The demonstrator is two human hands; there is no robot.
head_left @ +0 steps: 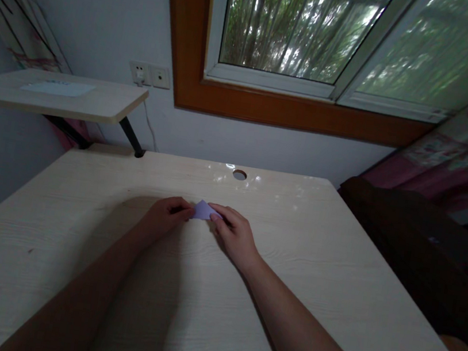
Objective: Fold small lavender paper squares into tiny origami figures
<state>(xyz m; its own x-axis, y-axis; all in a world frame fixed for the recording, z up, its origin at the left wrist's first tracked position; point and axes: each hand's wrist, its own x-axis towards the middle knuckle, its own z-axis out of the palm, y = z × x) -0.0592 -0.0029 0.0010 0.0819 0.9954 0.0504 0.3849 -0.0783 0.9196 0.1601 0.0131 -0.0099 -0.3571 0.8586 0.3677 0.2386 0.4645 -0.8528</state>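
A small piece of folded purple paper (pixel 203 210), roughly triangular with its peak pointing away from me, is held between both hands above the pale wood-grain table (pixel 204 322). My left hand (pixel 168 213) pinches its left corner between thumb and fingertips. On the other side, my right hand (pixel 234 230) grips the right end, thumb in front and fingers behind. The fingers cover both ends of the paper, so its full outline is hidden.
A raised shelf (pixel 108 105) on black legs stands at the back left, with a white sheet (pixel 59 87) on it. A round cable hole (pixel 240 174) lies near the table's back edge. Behind are wall sockets (pixel 150 75) and a window (pixel 301 34); dark furniture (pixel 403 240) is at right.
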